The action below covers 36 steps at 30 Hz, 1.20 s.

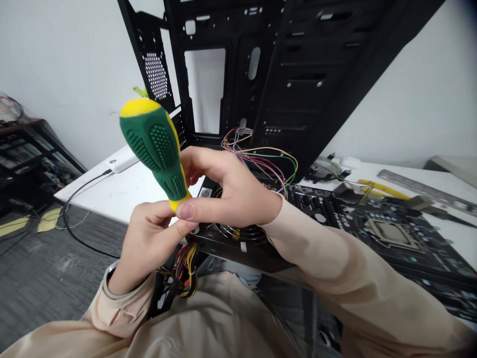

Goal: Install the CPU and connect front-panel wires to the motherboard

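The fingers of the right hand (pixel 234 186) were pinching the yellow neck of the green screwdriver (pixel 154 144), which stood tilted, left of the frame's centre. The left hand (pixel 149 241) had thumb and forefinger close together just below; what was between them, I could not tell. Near the centre was a black metal box (pixel 227 252). The computer case (pixel 324 94) rose at the top; the motherboard (pixel 359 221) lay at the right.

Plain pale wall (pixel 74 59) behind a white tabletop (pixel 99 195), dark gray streaked carpet (pixel 55 298) below at left, dark cluttered shelf unit (pixel 55 143) beside the wall
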{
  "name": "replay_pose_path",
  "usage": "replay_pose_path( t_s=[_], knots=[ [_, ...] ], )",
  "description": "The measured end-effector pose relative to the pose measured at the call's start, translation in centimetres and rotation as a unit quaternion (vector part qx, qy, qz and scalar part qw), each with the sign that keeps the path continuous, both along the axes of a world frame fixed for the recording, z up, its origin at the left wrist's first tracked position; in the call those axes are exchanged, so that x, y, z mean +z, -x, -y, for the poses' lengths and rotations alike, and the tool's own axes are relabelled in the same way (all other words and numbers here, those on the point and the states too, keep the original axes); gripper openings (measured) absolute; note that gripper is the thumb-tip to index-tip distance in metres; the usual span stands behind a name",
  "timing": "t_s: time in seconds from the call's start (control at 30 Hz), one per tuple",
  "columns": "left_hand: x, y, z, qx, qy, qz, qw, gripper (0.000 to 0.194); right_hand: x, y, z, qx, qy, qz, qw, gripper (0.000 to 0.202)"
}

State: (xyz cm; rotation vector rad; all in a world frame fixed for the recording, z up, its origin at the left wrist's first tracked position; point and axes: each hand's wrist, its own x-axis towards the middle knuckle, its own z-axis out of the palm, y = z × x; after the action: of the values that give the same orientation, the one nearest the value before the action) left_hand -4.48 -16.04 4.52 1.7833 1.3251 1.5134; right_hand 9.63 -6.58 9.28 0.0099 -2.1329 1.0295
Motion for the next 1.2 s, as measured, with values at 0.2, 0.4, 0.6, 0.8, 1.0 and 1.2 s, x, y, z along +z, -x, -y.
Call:
replay_pose_path(
  t_s=[0.2,0.4,0.6,0.8,1.0,1.2],
  knots=[
    [0.1,0.3,0.1,-0.056,0.010,-0.045,0.997,0.015,0.1,-0.2,0.1,-0.006,-0.002,0.022,1.000,0.026],
    [0.4,0.7,0.0,-0.085,0.021,-0.096,0.992,0.022,-0.1,-0.1,-0.2,0.023,0.022,-0.001,0.999,0.028],
    [0.1,0.5,-0.1,-0.092,0.018,-0.086,0.992,0.028,-0.5,0.0,-0.4,0.009,0.018,0.028,0.999,0.026],
    [-0.8,-0.3,-0.2,0.005,-0.016,0.013,1.000,0.018,-0.5,0.1,-0.2,0.033,0.040,0.011,0.999,0.026],
    [-0.9,-0.2,-0.2,0.026,-0.002,-0.005,1.000,0.010,-0.1,0.0,-0.2,0.041,0.046,0.002,0.998,0.024],
    [-0.3,0.0,0.3,0.006,-0.008,-0.033,0.999,0.006,0.1,-0.2,-0.1,0.026,0.048,0.014,0.998,0.022]
  ],
)
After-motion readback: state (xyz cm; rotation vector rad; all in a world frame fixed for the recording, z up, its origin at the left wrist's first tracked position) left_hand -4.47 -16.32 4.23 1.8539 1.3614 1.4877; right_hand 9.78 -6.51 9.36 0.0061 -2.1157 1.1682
